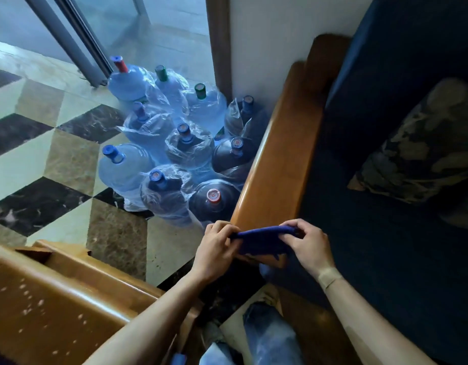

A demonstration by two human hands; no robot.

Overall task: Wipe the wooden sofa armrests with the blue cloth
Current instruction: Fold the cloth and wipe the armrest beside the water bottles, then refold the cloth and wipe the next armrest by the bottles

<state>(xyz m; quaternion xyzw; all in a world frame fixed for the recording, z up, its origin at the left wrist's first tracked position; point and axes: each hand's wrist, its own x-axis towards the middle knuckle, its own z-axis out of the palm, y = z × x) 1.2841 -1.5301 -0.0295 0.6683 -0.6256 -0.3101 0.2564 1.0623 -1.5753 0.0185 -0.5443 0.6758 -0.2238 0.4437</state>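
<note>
A long wooden armrest (pixel 277 154) of a dark blue sofa (pixel 385 219) runs from the back wall toward me. The blue cloth (pixel 262 239) is draped over the armrest's near end. My left hand (pixel 215 246) grips the cloth's left side and my right hand (pixel 306 245) grips its right side, both pressing it against the wood. A second wooden armrest (pixel 56 299) of another seat lies at the lower left, speckled with light spots.
Several large water jugs (pixel 175 148), some wrapped in plastic, stand packed on the floor just left of the armrest. A patterned cushion (pixel 422 146) rests on the sofa seat. Checkered marble floor (pixel 43 154) spreads left; a glass door frame (pixel 77 40) is behind.
</note>
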